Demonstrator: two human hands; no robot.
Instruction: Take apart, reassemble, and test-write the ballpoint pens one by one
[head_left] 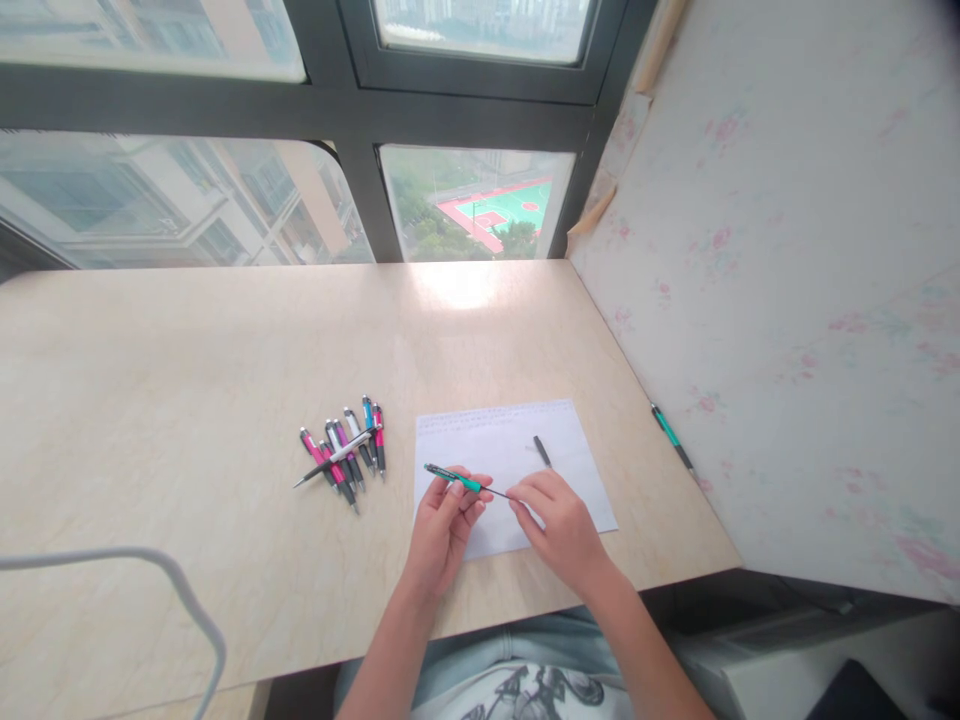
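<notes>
My left hand is closed around the barrel of a teal pen, held just above a white sheet of paper. My right hand pinches a thin dark refill that sticks out of the pen's end. A short dark pen part lies on the paper just beyond my right hand. Left of the paper sits a bunch of several pens in pink, purple, white and blue.
The beige table runs under a window at the back. A papered wall closes the right side, and another teal pen lies against its foot. A grey wire loop shows at the lower left.
</notes>
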